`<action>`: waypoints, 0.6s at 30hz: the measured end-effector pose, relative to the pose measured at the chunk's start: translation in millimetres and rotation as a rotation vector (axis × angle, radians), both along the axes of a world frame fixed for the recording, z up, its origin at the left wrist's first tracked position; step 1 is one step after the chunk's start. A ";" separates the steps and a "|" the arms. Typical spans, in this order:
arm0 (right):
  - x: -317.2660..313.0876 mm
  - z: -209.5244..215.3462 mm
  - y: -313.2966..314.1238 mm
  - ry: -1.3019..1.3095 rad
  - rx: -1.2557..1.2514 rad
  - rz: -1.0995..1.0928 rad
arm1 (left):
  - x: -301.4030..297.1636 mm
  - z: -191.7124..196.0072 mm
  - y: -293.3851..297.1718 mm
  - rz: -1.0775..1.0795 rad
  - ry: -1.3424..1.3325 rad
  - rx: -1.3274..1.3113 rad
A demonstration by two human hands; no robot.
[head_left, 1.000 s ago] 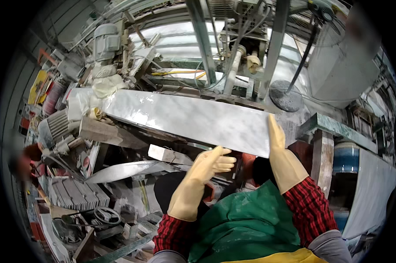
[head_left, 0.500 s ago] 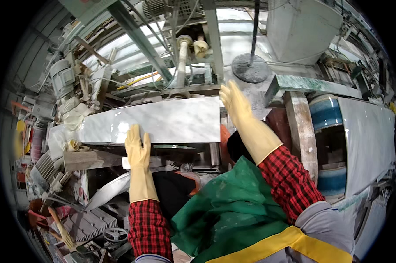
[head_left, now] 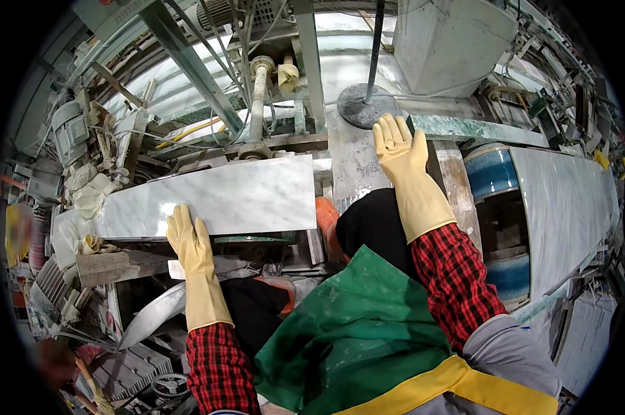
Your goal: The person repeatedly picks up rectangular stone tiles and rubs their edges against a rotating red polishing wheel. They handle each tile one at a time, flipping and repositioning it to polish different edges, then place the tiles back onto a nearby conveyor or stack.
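Grey-veined marble slab (head_left: 216, 197) laid flat on the machine bed, its near edge pressed by the gloved left hand (head_left: 188, 238) — fingers extended, flat, right hand (head_left: 399, 149) raised beyond it, fingers spread, nothing gripped — green apron (head_left: 354, 332) below.

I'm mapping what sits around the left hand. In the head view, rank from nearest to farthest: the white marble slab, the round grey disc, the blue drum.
From the left hand:
1. Marble slab, under its fingers.
2. Round disc, up and right.
3. Blue drum, far right.
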State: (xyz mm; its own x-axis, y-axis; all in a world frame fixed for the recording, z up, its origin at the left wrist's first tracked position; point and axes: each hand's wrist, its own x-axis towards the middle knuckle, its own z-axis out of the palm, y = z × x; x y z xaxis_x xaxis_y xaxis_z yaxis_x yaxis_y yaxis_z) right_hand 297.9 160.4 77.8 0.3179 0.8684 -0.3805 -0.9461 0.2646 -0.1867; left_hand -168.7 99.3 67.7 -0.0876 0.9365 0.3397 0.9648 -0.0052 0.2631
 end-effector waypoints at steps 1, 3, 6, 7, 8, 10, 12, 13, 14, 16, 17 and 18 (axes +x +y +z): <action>-5.0 2.2 3.5 -0.013 0.001 0.024 | 0.3 -1.9 0.6 0.021 0.011 -0.004; -16.3 8.2 8.3 -0.048 0.014 0.079 | 3.5 -0.7 0.3 0.039 0.002 0.002; -33.9 12.5 19.7 -0.043 -0.003 0.135 | 3.9 -2.3 2.7 0.038 -0.010 0.007; -40.3 12.6 22.6 -0.048 0.000 0.154 | 4.3 -3.3 2.0 0.039 -0.012 0.004; -46.1 13.8 26.0 -0.052 0.004 0.172 | 4.6 -2.4 1.9 0.040 -0.012 0.003; -54.5 16.4 29.4 -0.099 -0.019 0.242 | 3.9 -1.4 2.2 0.043 -0.019 -0.007; -54.3 5.5 32.1 -0.084 0.007 0.270 | 6.6 -0.7 1.6 0.056 -0.035 0.002; -49.8 -6.7 34.6 -0.112 -0.001 0.329 | 8.5 -1.4 3.1 0.059 -0.038 0.000; -55.9 -9.4 35.1 -0.179 -0.019 0.389 | 8.1 1.0 3.5 0.071 -0.033 -0.002; -65.6 -15.8 30.7 -0.367 -0.065 0.497 | 10.8 3.3 0.8 0.078 -0.087 0.011; -69.9 -11.7 25.5 -0.505 -0.048 0.579 | 13.5 6.0 -1.0 0.084 -0.086 0.029; -73.6 -15.0 24.2 -0.613 -0.012 0.652 | 13.2 6.5 -0.7 0.087 -0.081 0.050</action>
